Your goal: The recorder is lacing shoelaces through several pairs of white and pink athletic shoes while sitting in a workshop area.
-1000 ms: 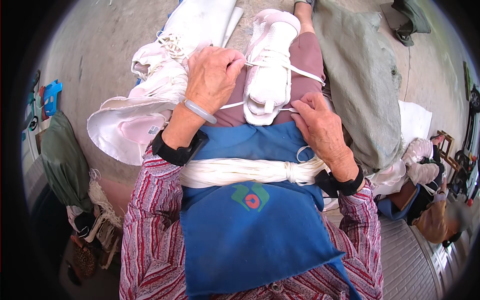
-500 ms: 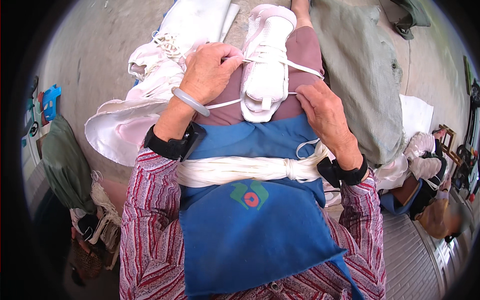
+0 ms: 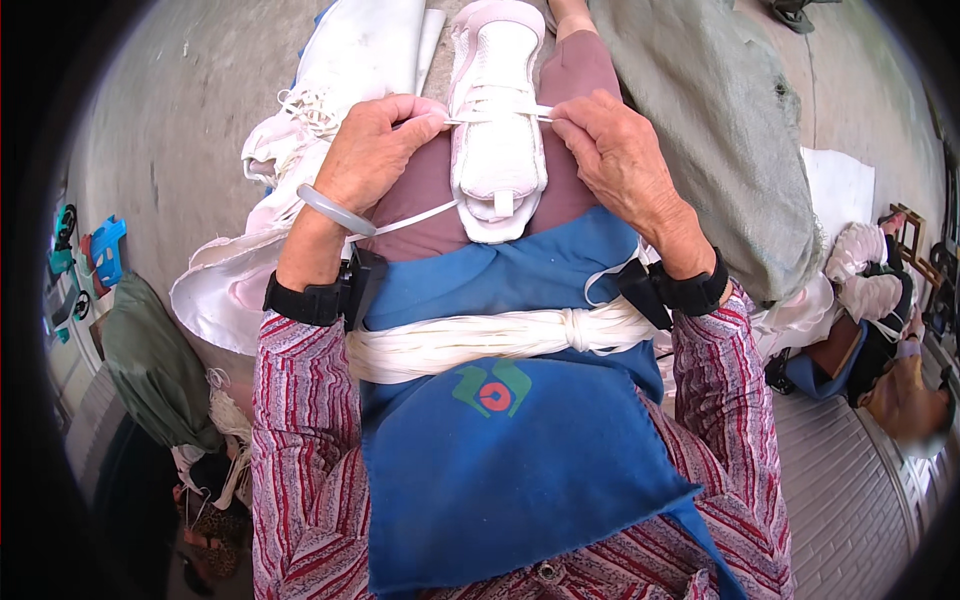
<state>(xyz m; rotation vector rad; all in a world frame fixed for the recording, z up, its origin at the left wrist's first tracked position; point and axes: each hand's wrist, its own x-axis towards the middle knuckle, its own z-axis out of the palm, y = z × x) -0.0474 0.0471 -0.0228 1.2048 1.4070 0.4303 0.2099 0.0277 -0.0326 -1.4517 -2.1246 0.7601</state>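
A white and pale pink sneaker upper (image 3: 498, 150) lies lengthwise on my lap, with lacing crossing its middle. At its left edge, my left hand (image 3: 375, 155) pinches a white shoelace (image 3: 447, 121) between thumb and fingertips. My right hand (image 3: 618, 155) pinches lace at the right edge, level with the left hand. Another lace length (image 3: 415, 216) runs from the shoe's lower left side toward my left wrist, which wears a pale bangle (image 3: 336, 210). A tied bundle of white laces (image 3: 470, 350) lies across my blue apron (image 3: 450, 480).
More pale shoe uppers and loose laces (image 3: 308, 115) are heaped by my left leg. Grey-green cloth (image 3: 715, 130) drapes along my right. Two people sit nearby: one at the lower left, one (image 3: 900, 395) at the right beside more uppers (image 3: 860, 270).
My right hand has moved up and in to the shoe's right edge, level with my left. The lace stretched out to the right is no longer seen. The whole view has shifted slightly.
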